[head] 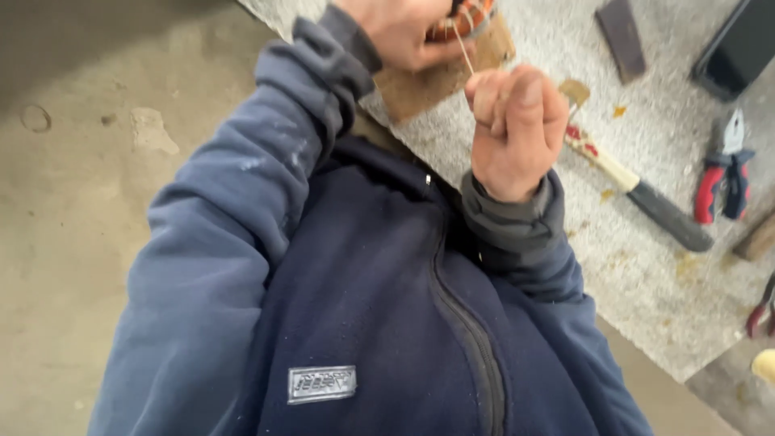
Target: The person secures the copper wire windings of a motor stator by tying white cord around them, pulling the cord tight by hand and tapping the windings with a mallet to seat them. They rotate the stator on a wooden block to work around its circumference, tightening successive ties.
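My left hand point(404, 32) grips a round orange-and-dark wound coil point(467, 18) at the top edge, held over a brown cardboard piece point(436, 81). My right hand point(515, 129) is closed in a fist on a thin pale wire strand point(463, 50) that runs tight from the fist up to the coil. Both sleeves are dark blue, and my jacket fills the lower middle of the view.
A speckled grey worktop point(646, 266) runs diagonally on the right. On it lie a chisel with a pale handle point(622, 179), red-and-blue pliers point(724, 173), a dark flat block point(622, 36) and a black box point(739, 48). Bare concrete floor point(73, 202) lies left.
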